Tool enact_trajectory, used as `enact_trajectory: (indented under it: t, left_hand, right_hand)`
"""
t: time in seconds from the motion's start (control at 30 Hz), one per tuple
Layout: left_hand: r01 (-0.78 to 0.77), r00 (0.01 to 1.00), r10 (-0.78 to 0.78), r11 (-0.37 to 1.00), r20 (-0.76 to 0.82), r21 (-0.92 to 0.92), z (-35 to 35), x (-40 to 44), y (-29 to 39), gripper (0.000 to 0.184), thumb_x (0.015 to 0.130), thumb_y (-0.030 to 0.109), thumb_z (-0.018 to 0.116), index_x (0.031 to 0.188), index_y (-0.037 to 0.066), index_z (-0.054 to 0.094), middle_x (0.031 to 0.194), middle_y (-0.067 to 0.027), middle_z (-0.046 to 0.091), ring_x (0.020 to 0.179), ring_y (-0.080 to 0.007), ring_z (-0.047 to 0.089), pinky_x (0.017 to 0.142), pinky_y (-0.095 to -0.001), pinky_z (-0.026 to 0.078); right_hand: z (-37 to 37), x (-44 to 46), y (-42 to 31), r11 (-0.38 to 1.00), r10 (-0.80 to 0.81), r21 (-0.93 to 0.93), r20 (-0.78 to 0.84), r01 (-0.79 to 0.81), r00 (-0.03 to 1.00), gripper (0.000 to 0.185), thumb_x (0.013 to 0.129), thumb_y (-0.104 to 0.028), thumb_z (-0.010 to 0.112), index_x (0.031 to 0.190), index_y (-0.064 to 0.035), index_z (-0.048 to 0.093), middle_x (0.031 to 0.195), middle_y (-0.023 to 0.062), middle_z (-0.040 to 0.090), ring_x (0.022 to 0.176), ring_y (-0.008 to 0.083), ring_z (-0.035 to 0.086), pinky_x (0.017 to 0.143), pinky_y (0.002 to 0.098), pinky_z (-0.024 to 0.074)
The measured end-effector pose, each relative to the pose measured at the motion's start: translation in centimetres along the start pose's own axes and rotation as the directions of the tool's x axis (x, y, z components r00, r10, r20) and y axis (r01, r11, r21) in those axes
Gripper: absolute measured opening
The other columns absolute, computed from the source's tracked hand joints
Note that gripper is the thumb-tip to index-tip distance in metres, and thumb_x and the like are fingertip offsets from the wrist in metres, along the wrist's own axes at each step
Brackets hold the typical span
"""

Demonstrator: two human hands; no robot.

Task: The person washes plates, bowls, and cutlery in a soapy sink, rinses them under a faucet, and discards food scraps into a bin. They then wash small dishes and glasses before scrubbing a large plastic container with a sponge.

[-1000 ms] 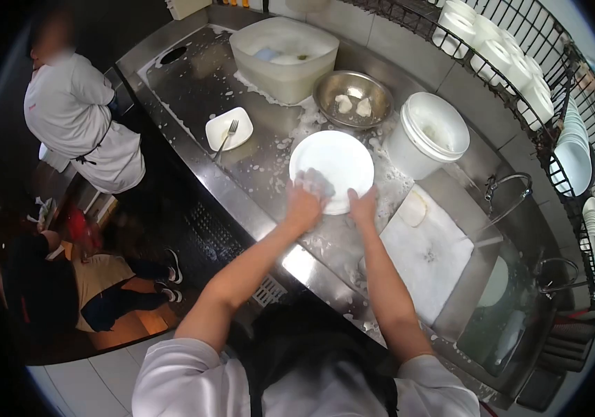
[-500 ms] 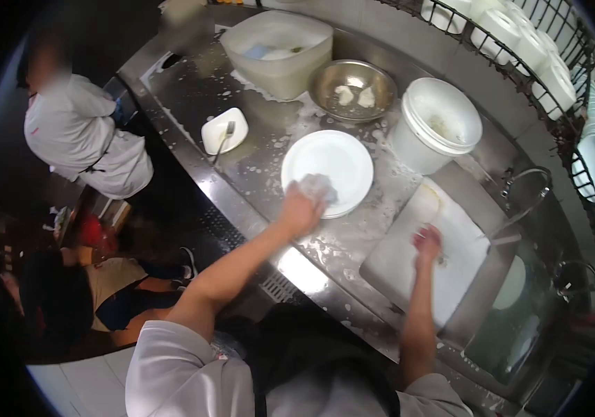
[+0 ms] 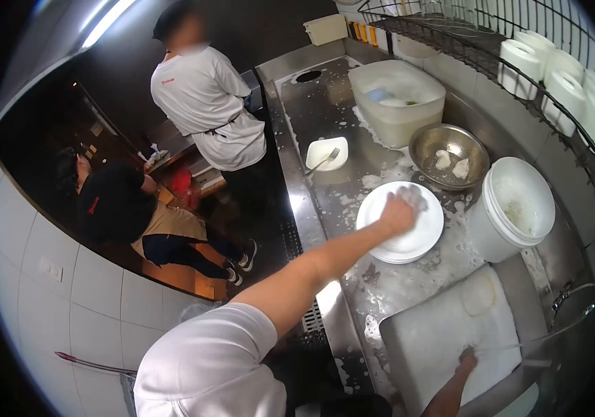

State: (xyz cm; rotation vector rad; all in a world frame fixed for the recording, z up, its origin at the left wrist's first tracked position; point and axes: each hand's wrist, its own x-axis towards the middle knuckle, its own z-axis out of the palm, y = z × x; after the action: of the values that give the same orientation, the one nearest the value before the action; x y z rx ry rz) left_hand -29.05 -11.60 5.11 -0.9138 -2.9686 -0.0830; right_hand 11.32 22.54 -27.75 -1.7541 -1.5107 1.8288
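A stack of white plates (image 3: 372, 244) lies on the wet steel counter. My left hand (image 3: 400, 213) is closed on a blurred, greyish-white scrubber (image 3: 417, 199), pressing it to the upper right of the top plate. Lower right, my right hand (image 3: 467, 363) is at the white, foamy-looking surface (image 3: 422, 340) in the sink, where a faint round outline shows. Blur and the small view hide whether its fingers hold anything. A thin stream of water (image 3: 506, 345) runs from the faucet (image 3: 575, 295) towards that hand.
Behind the plates are a steel bowl (image 3: 443, 182) with white pieces, a white bucket (image 3: 513, 229) and a sudsy tub (image 3: 408, 115). A small white dish (image 3: 318, 149) with a fork (image 3: 332, 154) sits farther left. A wire rack (image 3: 450, 31) holds white crockery. Two people stand at left.
The view has swung left, so the counter appears farther right. My left hand has moved the scrubber from the plate's lower left to its upper right. My right hand stays over the sink.
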Motion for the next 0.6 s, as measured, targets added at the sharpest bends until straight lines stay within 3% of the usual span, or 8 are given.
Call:
enact_trajectory:
  t: [0.03,0.07,0.13,0.27,0.3,0.4,0.5,0.6]
  left_hand:
    - [0.099,0.995,-0.098,0.994,-0.036,0.036,0.7,0.5,-1.4,0.052,0.092,0.026,0.038,0.139,0.003,0.031,0.145,-0.0199,0.028,0.133,-0.0398,0.027,0.103,-0.0552,0.029]
    - [0.091,0.992,-0.082,0.992,-0.094,0.09,1.0,0.0,-2.9,0.052,0.089,0.023,0.041,0.136,0.002,0.036,0.14,-0.0207,0.034,0.128,-0.0362,0.034,0.101,-0.0568,0.031]
    - [0.196,0.98,-0.191,0.976,-0.063,0.096,1.2,-2.1,-4.7,0.049,0.09,0.024,0.041,0.134,0.002,0.039,0.141,-0.0202,0.034,0.126,-0.0363,0.035,0.101,-0.0575,0.029]
    - [0.205,0.977,-0.196,0.973,-0.087,0.11,-0.6,-6.9,-5.3,0.049,0.091,0.029,0.039,0.133,0.003,0.04,0.141,-0.0205,0.034,0.125,-0.0369,0.035,0.1,-0.0569,0.029]
    - [0.259,0.966,-0.258,0.957,-0.024,0.129,-1.1,-6.5,-4.7,0.053,0.092,0.033,0.038,0.135,0.003,0.039,0.142,-0.0208,0.033,0.125,-0.0369,0.034,0.102,-0.0558,0.027]
    - [0.348,0.933,-0.347,0.937,-0.091,-0.003,0.3,-2.9,-2.9,0.061,0.093,0.04,0.036,0.141,0.002,0.028,0.145,-0.0245,0.027,0.13,-0.0407,0.03,0.105,-0.056,0.023]
    - [0.273,0.948,-0.27,0.962,-0.168,-0.006,2.0,1.1,-0.2,0.063,0.093,0.039,0.035,0.142,0.002,0.025,0.142,-0.0275,0.028,0.13,-0.0415,0.029,0.104,-0.0559,0.023]
    - [0.089,0.994,-0.097,0.987,-0.057,-0.132,0.8,0.6,3.0,0.065,0.091,0.037,0.039,0.14,-0.002,0.024,0.139,-0.0287,0.03,0.131,-0.0416,0.028,0.104,-0.0536,0.024]
  right_hand:
    - [0.5,0.4,-0.2,0.998,0.021,-0.052,-0.002,-0.021,1.0,0.024,0.085,-0.018,0.055,0.089,0.0016,0.067,0.083,0.0094,0.067,0.07,0.0208,0.062,0.059,0.0348,0.0486]
    - [0.3,0.7,-0.4,0.993,0.044,-0.11,-0.009,-0.045,0.999,0.023,0.085,-0.018,0.056,0.087,0.002,0.067,0.083,0.0104,0.067,0.069,0.0218,0.062,0.058,0.0354,0.0487]
    - [-0.2,1.7,-0.5,0.922,-0.054,-0.386,-0.096,0.013,0.994,0.028,0.084,-0.023,0.057,0.087,0.003,0.067,0.086,0.0135,0.067,0.07,0.024,0.064,0.059,0.0373,0.0501]
    - [-0.5,3.4,-1.1,0.567,-0.292,-0.823,-0.166,0.031,0.942,0.038,0.083,-0.032,0.06,0.087,0.0051,0.066,0.092,0.0198,0.068,0.071,0.0284,0.067,0.061,0.041,0.0527]
    - [-0.3,3.1,-1.4,0.605,-0.265,-0.796,-0.207,-0.005,0.942,0.04,0.082,-0.035,0.061,0.088,0.0049,0.066,0.092,0.0194,0.068,0.072,0.0282,0.067,0.062,0.0404,0.0534]
    - [-0.8,1.9,-2.0,0.683,-0.19,-0.721,-0.334,-0.12,0.923,0.045,0.082,-0.04,0.061,0.09,0.0041,0.066,0.093,0.0179,0.068,0.074,0.0274,0.067,0.065,0.0393,0.0547]
    - [-0.7,1.9,-1.3,0.682,-0.188,-0.717,-0.362,-0.144,0.913,0.043,0.084,-0.039,0.059,0.092,0.0023,0.066,0.092,0.0154,0.068,0.075,0.0261,0.067,0.064,0.039,0.0544]
    - [0.0,1.8,-1.1,0.665,-0.204,-0.734,-0.359,-0.14,0.911,0.041,0.085,-0.039,0.056,0.093,0.0005,0.066,0.091,0.0128,0.068,0.075,0.0248,0.066,0.063,0.0387,0.0541]
